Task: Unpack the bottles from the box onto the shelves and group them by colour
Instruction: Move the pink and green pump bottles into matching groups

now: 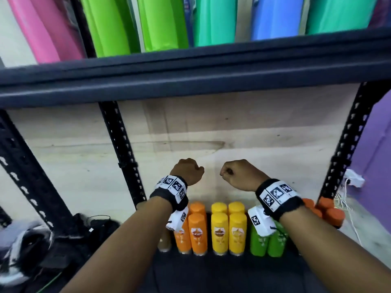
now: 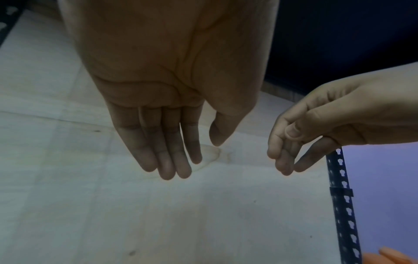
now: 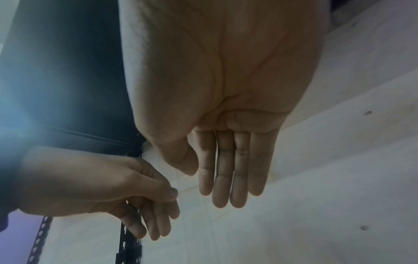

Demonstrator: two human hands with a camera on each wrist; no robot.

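Observation:
Both hands hang side by side above the bottle rows, in front of the plywood back panel (image 1: 211,127). My left hand (image 1: 188,171) droops from the wrist, its fingers (image 2: 167,160) straight and empty. My right hand (image 1: 239,173) is held the same way, fingers (image 3: 228,178) straight, holding nothing. Below my wrists stand orange bottles (image 1: 196,229), yellow bottles (image 1: 220,229) and green bottles (image 1: 259,244), grouped by colour on a dark shelf (image 1: 211,275). More orange bottles (image 1: 330,212) stand at the far right. No box is in view.
A dark shelf beam (image 1: 190,77) crosses overhead, with coloured rolls (image 1: 160,22) standing on it. Black perforated uprights (image 1: 122,149) flank the bay. A purple wall (image 1: 372,155) and a white adapter with cables (image 1: 355,179) are at right. Dark bags (image 1: 63,240) lie lower left.

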